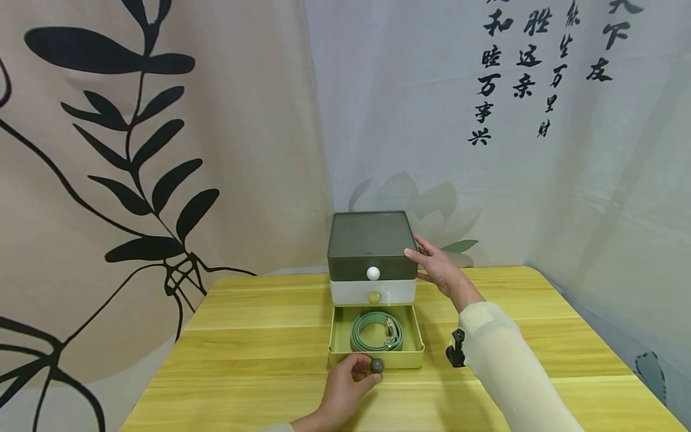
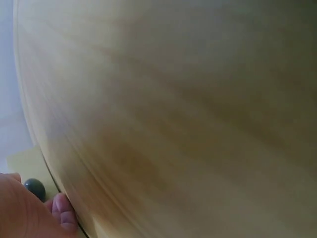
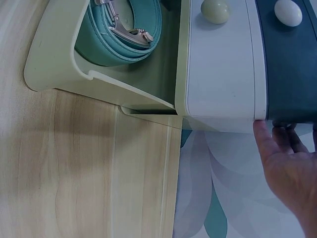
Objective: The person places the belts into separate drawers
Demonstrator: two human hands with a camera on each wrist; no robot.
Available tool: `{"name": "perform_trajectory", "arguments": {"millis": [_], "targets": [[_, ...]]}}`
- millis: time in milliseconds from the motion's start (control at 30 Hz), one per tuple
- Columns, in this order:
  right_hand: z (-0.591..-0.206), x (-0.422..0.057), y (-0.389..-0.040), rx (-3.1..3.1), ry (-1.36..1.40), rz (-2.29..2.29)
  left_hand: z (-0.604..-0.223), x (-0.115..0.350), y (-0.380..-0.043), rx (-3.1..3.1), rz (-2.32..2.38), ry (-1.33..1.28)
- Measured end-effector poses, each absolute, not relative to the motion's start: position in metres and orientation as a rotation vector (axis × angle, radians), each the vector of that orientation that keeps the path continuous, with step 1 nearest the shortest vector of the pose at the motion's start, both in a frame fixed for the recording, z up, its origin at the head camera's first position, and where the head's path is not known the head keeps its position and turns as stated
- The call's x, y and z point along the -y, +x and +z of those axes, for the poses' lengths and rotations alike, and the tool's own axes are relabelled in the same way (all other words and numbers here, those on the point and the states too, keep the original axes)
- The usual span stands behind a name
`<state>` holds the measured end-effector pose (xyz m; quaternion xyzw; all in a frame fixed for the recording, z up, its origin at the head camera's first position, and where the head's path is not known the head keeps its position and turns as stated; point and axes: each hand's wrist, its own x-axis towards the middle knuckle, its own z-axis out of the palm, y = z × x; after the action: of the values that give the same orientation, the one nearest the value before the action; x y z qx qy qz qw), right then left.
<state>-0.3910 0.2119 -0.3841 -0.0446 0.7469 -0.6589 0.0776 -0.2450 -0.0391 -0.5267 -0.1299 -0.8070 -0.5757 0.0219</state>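
Observation:
A small chest of drawers (image 1: pixel 372 240) has a dark green top tier (image 3: pixel 292 69), a white middle tier (image 3: pixel 223 69) and a yellow-green bottom drawer (image 1: pixel 402 360), which is pulled out. Inside that drawer lies a coiled green belt (image 1: pixel 376 332) with a metal buckle (image 3: pixel 131 33). At the drawer front, my left hand (image 1: pixel 345 387) pinches the round dark knob (image 1: pixel 376 365) between thumb and fingers. My right hand (image 1: pixel 439 270) rests on the right side of the chest, its fingers extended against the upper tiers and the thumb near the top edge.
The chest stands on a wood-grain table (image 1: pixel 248 342), toward its back edge. Behind hangs a cloth backdrop (image 1: pixel 259 150) with printed leaves and characters. A white knob (image 1: pixel 373 273) and a yellow-green knob (image 1: pixel 374 297) mark the upper drawers. A black wrist device (image 1: pixel 456 348) sits at the right sleeve.

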Motion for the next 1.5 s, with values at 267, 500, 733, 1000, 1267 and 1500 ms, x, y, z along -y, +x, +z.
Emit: {"name": "perform_trajectory", "arguments": {"millis": [267, 500, 733, 1000, 1267, 1500], "targets": [[-0.384, -0.212, -0.391, -2.228, -0.139, -1.978, -0.526, 0.037, -0.247, 2.503, -1.767, -0.417], [-0.384, -0.213, -0.390, -2.232, -0.134, -1.974, -0.526, 0.034, -0.251, 2.480, -1.792, -0.444], [-0.384, -0.213, -0.390, -2.220, -0.135, -1.982, -0.529, 0.032, -0.253, 2.481, -1.781, -0.399], [-0.384, -0.213, -0.391, -2.230, -0.143, -1.968, -0.529, 0.031, -0.255, 2.478, -1.770, -0.383], [-0.385, -0.212, -0.392, -2.228, -0.147, -1.974, -0.529, 0.029, -0.256, 2.455, -1.796, -0.365], [-0.385, -0.212, -0.393, -2.222, -0.126, -1.984, -0.526, 0.027, -0.262, 2.449, -1.798, -0.345]]}}
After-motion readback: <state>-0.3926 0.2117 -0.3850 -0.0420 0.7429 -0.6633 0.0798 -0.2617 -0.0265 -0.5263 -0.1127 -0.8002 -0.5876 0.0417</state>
